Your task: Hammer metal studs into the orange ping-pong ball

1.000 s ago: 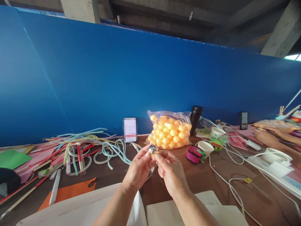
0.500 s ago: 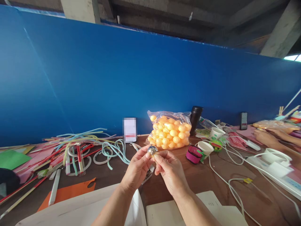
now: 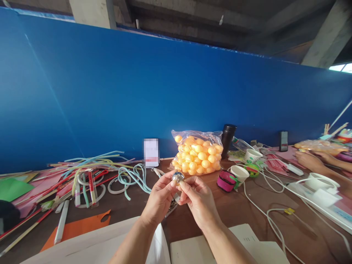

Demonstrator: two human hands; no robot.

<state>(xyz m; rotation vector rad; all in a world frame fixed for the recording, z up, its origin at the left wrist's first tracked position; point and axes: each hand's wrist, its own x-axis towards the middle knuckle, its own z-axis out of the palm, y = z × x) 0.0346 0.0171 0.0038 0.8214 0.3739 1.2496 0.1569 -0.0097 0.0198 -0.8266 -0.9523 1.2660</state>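
Note:
A small shiny ball (image 3: 178,176), silver and bumpy on its upper side with a yellowish patch below, is pinched between my two hands. My left hand (image 3: 160,194) grips it from the left with thumb and fingers. From the right, my right hand (image 3: 199,196) has its thumb and fingertips closed against the ball's lower side. Partly hidden beneath the hands lies a small container of tiny dark and silvery pieces (image 3: 171,208). Just behind the hands stands a clear bag of orange table tennis balls (image 3: 198,156).
Tubes and sticks (image 3: 90,176) are heaped at left beside orange paper (image 3: 75,229). A phone (image 3: 151,152) leans on the blue partition (image 3: 165,84). To the right are a pink pouch (image 3: 226,181), paper cups (image 3: 239,173), white cables (image 3: 271,220) and another person's hands (image 3: 306,159).
My view has shifted very slightly. Both hands keep the ball in nearly the same place, with its silver side turned a little.

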